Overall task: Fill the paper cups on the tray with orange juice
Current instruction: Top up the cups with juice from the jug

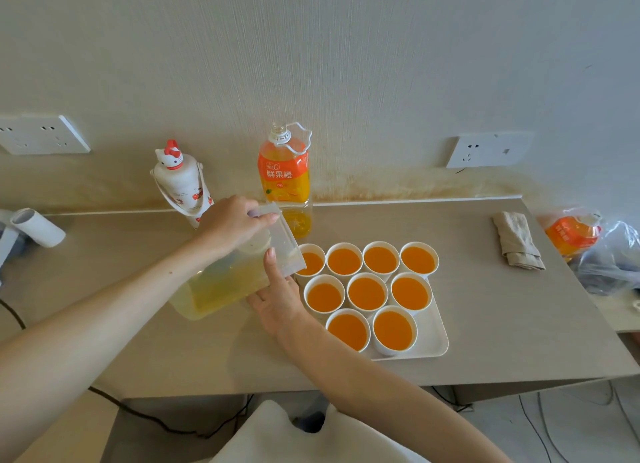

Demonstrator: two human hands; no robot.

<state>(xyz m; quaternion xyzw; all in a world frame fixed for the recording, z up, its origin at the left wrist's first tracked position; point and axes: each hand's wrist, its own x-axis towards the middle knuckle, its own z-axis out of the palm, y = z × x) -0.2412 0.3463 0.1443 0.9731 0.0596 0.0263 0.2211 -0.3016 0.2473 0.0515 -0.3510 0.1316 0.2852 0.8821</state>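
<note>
Toward the worktop's front edge sits the white tray, its nine paper cups all full of orange juice. A clear pitcher tilts at the tray's far-left corner — left hand gripping its top, right hand propping it underneath with straight fingers.

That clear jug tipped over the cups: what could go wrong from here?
The jug tips its mouth over the back-left cup, already filled, so more pouring might overflow onto the tray. The cups stand full and packed close; a nudge from the right hand beside them could slop juice.
</note>
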